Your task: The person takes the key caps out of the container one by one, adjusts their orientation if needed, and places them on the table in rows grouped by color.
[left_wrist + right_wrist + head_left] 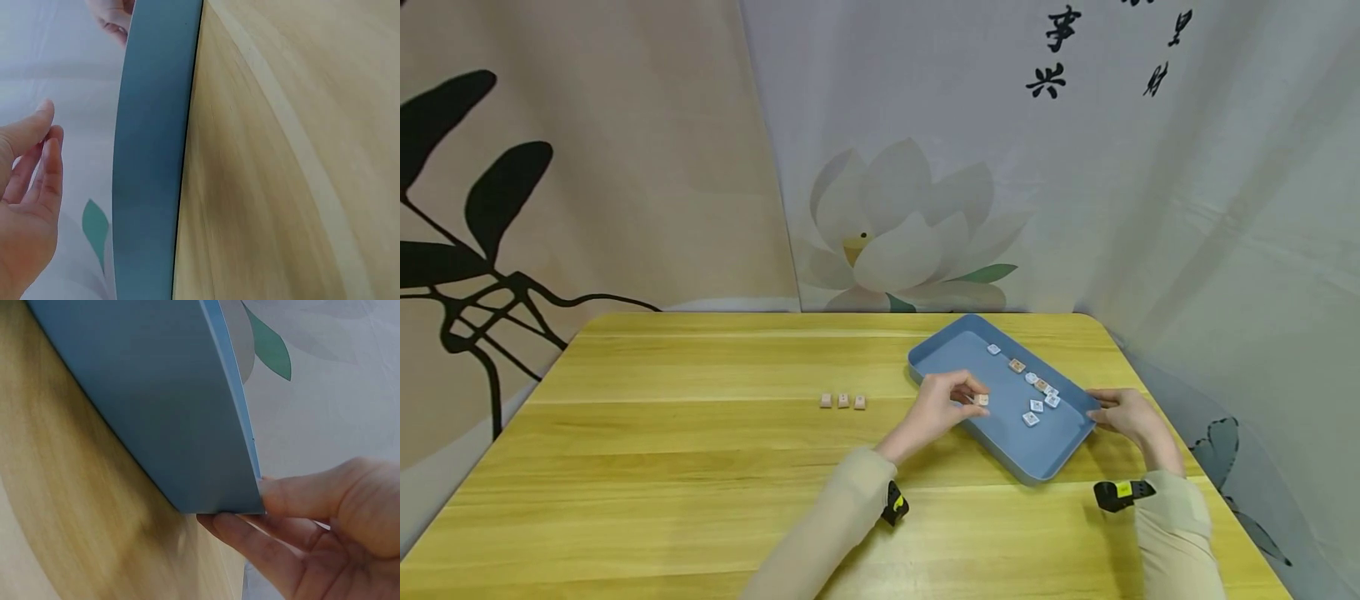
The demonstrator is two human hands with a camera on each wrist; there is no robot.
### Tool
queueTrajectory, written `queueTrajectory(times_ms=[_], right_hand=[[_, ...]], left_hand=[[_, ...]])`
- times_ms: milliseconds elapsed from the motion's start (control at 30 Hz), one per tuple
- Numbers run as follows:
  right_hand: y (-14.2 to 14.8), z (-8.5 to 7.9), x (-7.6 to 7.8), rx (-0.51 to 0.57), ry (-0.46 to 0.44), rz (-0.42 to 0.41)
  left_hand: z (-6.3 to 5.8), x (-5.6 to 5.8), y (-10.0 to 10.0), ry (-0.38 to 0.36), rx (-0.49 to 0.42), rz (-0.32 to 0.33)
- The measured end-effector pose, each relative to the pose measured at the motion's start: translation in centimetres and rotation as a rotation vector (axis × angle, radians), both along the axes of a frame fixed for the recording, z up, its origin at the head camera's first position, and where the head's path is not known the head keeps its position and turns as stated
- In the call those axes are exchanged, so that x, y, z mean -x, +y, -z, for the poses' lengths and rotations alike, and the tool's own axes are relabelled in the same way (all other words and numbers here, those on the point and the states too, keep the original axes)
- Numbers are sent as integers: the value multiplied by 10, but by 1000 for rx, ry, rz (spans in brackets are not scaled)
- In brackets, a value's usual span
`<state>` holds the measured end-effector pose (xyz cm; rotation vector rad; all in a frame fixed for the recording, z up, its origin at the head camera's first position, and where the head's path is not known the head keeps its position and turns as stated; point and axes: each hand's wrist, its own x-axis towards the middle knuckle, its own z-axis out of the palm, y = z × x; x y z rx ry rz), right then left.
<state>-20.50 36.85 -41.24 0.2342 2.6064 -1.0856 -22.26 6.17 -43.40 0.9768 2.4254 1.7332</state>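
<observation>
My left hand (pixel 934 410) is over the left part of a blue-grey tray (pixel 1026 473), pinching a small pale keycap (pixel 982 400) between thumb and fingertips. In the left wrist view that hand (pixel 34 200) appears beyond the tray wall (pixel 153 150), and the keycap is hidden. My right hand (pixel 1127 417) grips the tray's right corner; the right wrist view shows the thumb (pixel 300 497) at the rim and fingers against the outer wall. Several white and tan keycaps (pixel 1031 419) lie scattered in the tray. Left of it, three pinkish keycaps (pixel 843 401) stand in a short row on the table.
The wooden table (pixel 662 467) runs up to a hanging cloth backdrop (pixel 910 225) printed with a lotus. The tray sits at an angle near the table's back right. Each wrist wears a small black camera band (pixel 893 503).
</observation>
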Motion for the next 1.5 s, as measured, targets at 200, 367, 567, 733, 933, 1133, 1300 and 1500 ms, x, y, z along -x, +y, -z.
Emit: queueTrajectory(times_ms=[200, 367, 567, 733, 933, 1133, 1300, 1500], right_hand=[[1, 1, 1, 2, -3, 8], [1, 1, 1, 13, -7, 14], [1, 1, 1, 3, 1, 4], [1, 1, 1, 7, 0, 4], [1, 0, 0, 17, -8, -4], [0, 1, -1, 18, -5, -6], [0, 2, 0, 12, 0, -1], [1, 1, 0, 10, 0, -11]], left_hand=[[2, -2, -16, -57, 1, -38], [3, -4, -32, -86, -9, -47], [4, -7, -52, -98, 9, -62], [6, -9, -67, -125, -12, -67], [6, -11, -83, -132, 25, -134], [8, -9, -107, -106, 28, -175], [12, -7, -135, -49, 60, -247], [15, -2, -169, -74, 115, -345]])
